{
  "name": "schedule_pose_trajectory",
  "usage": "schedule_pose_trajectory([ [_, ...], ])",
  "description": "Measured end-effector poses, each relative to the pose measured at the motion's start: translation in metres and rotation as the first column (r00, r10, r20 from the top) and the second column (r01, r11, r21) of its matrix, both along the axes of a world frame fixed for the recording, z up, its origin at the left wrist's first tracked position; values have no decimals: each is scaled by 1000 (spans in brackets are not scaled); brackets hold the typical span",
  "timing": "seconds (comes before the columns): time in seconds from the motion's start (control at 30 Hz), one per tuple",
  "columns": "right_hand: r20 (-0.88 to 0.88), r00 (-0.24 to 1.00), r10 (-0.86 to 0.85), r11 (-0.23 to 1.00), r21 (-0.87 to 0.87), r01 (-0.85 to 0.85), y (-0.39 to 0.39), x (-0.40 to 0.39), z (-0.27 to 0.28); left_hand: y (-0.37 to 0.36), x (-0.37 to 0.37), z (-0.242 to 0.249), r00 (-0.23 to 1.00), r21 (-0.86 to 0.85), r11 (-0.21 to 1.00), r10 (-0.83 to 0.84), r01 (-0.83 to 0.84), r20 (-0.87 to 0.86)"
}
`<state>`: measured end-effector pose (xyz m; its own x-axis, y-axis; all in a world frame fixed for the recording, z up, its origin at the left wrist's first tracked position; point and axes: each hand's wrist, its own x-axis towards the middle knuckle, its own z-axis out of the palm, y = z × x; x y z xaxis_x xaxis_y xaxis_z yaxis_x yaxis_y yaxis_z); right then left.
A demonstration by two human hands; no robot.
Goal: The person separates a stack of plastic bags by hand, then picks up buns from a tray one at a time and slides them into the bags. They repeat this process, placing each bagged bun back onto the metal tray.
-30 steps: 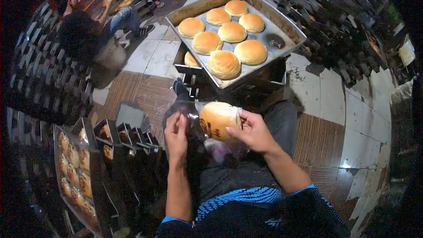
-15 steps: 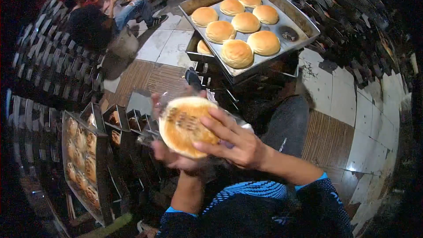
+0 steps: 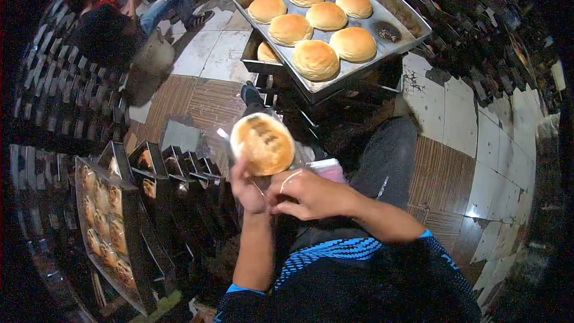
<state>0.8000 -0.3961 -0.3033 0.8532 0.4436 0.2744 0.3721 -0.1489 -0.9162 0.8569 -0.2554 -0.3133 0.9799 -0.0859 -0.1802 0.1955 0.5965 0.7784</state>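
Observation:
A round bun with a browned, dark-marked face sits in a clear plastic bag in front of me. My left hand holds the bagged bun from below left, its fingers partly behind the bag. Close beside it, my right hand has its fingers closed in a pinch on the bag's edge beneath the bun. Ahead, a metal tray carries several golden buns, with a dark round spot bare among them.
A pink and white packet lies by my lap. Stacked trays of buns stand on the left. Another person sits at the upper left. Dark stacked trays line the right side.
The bun has gone from being held between both hands to sitting bagged in my left hand. My right hand has moved down off its face to the bag's edge.

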Motion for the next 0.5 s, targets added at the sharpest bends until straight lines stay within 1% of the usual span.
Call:
schedule_pose_trajectory([
  [0.07, 110, 993, -31, 999, 17, 29, 8, -7, 10, 4, 4, 2, 991, 85, 993, -77, 86, -106],
  [0.1, 163, 986, -45, 999, 27, 41, 11, -10, 18, 7, 9, 3, 987, -63, 997, -43, 33, -157],
  [0.13, 85, 975, 203, 970, 118, -212, 3, -15, 32, 15, 13, 2, 974, -135, 991, -38, 7, -223],
  [0.17, 94, 899, 427, 845, 314, -434, -1, -18, 46, 24, 21, 0, 976, -345, 938, -104, 32, -192],
  [0.2, 25, 793, 609, 717, 408, -565, -8, -13, 51, 34, 25, 1, 970, -363, 932, -102, 15, -222],
  [0.23, -21, 642, 766, 561, 510, -652, -16, -9, 52, 41, 26, 4, 962, -381, 925, -101, -3, -252],
  [0.27, -213, 738, 641, 741, 423, -521, -23, -10, 27, 47, 27, 1, 958, -396, 917, -144, 36, -248],
  [0.3, -284, 940, 187, 982, 80, -171, -20, -8, 2, 48, 23, -4, 958, -318, 946, -153, 70, -243],
  [0.33, -17, 958, -287, 953, -106, 284, -9, -2, -9, 46, 18, -10, 957, -236, 966, -165, 108, -238],
  [0.37, 306, 699, -646, 695, -142, 705, 2, 4, -13, 42, 13, -12, 956, -151, 977, -180, 148, -231],
  [0.4, 293, 733, -614, 756, -46, 652, 3, 4, -11, 31, 2, -12, 953, -148, 985, -128, 90, -275],
  [0.43, 284, 768, -574, 808, 48, 587, 3, 5, -3, 26, -15, -12, 935, -451, 877, -285, 164, -212],
  [0.47, 443, 710, -547, 821, 121, 558, 2, 9, 2, 33, -32, -31, 930, -461, 857, -334, 231, -155],
  [0.5, 440, 681, -585, 805, 215, 553, 4, 10, 0, 31, -39, -50, 964, -246, 942, -256, 230, -79],
])
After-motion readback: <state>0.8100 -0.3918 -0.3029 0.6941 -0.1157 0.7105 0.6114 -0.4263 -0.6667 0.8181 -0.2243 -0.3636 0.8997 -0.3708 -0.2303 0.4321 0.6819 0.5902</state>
